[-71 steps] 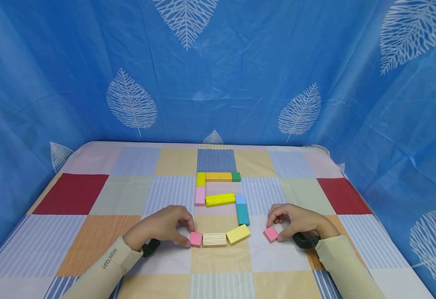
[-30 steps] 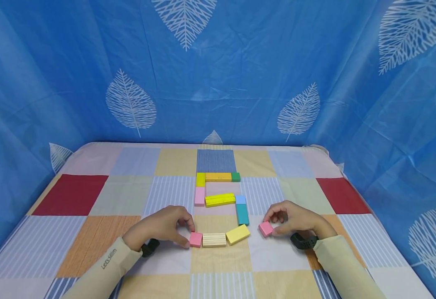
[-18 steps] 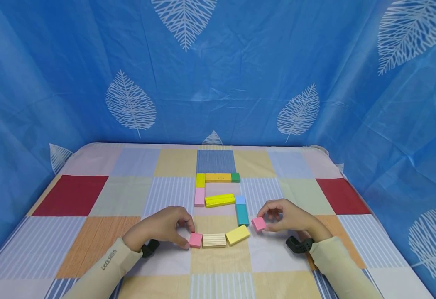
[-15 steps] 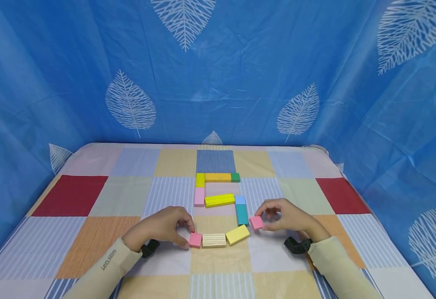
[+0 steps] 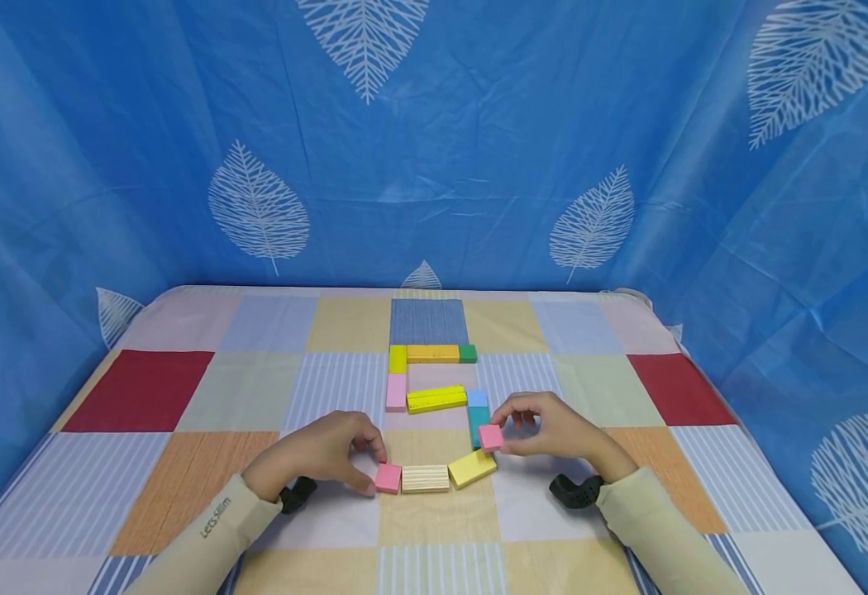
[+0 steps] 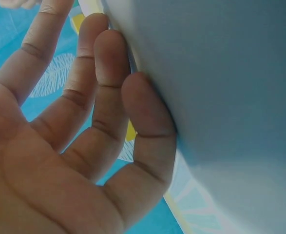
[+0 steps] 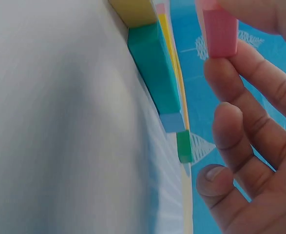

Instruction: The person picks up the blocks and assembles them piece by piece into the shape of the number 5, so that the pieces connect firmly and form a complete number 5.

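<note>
In the head view my right hand (image 5: 553, 430) pinches a pink block (image 5: 490, 437) between thumb and fingers. The right wrist view has this pink block (image 7: 220, 31) raised off the cloth, apart from the teal block (image 7: 155, 66). From above, it overlaps the lower part of the teal block (image 5: 477, 417), near a slanted pale yellow block (image 5: 472, 469). My left hand (image 5: 330, 450) holds a second pink block (image 5: 388, 478) on the cloth with thumb and index finger. That block adjoins a ribbed wooden block (image 5: 425, 478). In the left wrist view the other fingers (image 6: 111, 63) rest near the cloth.
More blocks lie beyond: yellow-green (image 5: 398, 359), orange (image 5: 432, 354), green (image 5: 467, 354), light pink (image 5: 397, 392), bright yellow (image 5: 436, 400) and light blue (image 5: 477, 398). A patchwork cloth (image 5: 248, 388) covers the table. Blue leaf-print curtains (image 5: 434, 165) stand behind and at both sides.
My right hand has carried its pink block leftward and away from me, from the cloth at right to over the teal block. The left hand and the laid blocks stay put.
</note>
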Demonstrator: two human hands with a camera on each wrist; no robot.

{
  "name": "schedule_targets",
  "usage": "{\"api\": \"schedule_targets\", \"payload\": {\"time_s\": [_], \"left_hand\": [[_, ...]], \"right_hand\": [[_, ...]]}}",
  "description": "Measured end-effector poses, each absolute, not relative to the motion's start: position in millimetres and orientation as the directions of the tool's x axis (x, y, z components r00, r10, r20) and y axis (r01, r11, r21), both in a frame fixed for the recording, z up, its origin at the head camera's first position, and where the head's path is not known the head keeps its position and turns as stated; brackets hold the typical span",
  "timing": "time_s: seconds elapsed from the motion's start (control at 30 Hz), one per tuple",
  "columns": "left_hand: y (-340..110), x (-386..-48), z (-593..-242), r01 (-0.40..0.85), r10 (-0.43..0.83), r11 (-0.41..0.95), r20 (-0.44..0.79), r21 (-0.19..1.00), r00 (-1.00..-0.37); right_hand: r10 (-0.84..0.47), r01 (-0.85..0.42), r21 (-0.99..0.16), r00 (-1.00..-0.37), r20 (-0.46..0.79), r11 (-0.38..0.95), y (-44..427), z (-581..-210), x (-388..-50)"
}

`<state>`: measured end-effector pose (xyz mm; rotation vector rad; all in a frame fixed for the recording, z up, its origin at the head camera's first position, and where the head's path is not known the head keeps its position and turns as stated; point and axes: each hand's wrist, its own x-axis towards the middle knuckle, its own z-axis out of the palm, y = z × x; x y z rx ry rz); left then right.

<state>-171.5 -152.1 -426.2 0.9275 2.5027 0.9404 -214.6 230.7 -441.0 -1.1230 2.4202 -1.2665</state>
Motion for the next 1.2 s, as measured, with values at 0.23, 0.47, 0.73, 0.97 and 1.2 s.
{"api": "schedule_targets", "payload": {"time_s": [0.23,0.47,0.73,0.97,1.2], "left_hand": [[-152.8,-172.3,-427.0,0.466,0.672,0.571,-0.057,0.676,-0.739],[-153.2,-173.3,-427.1,0.47,0.675,0.564,-0.051,0.679,-0.736],[-153.2,-174.1,-426.0,0.472,0.675,0.568,-0.055,0.674,-0.735],[-152.9,-174.7,-426.0,0.464,0.674,0.569,-0.061,0.679,-0.737],[-152.3,-174.7,-426.6,0.474,0.677,0.566,-0.052,0.674,-0.735]], "right_hand": [[-0.694,-0.538,-0.759,-0.702,0.161,0.368,215.8,-438.3,-215.1],[-0.697,-0.535,-0.765,-0.699,0.162,0.358,200.7,-435.9,-214.4],[-0.675,-0.509,-0.77,-0.724,0.141,0.385,182.6,-433.2,-213.0],[-0.658,-0.506,-0.75,-0.742,0.127,0.426,168.9,-435.5,-211.8],[-0.641,-0.492,-0.719,-0.763,0.086,0.49,157.3,-434.0,-209.3]]}}
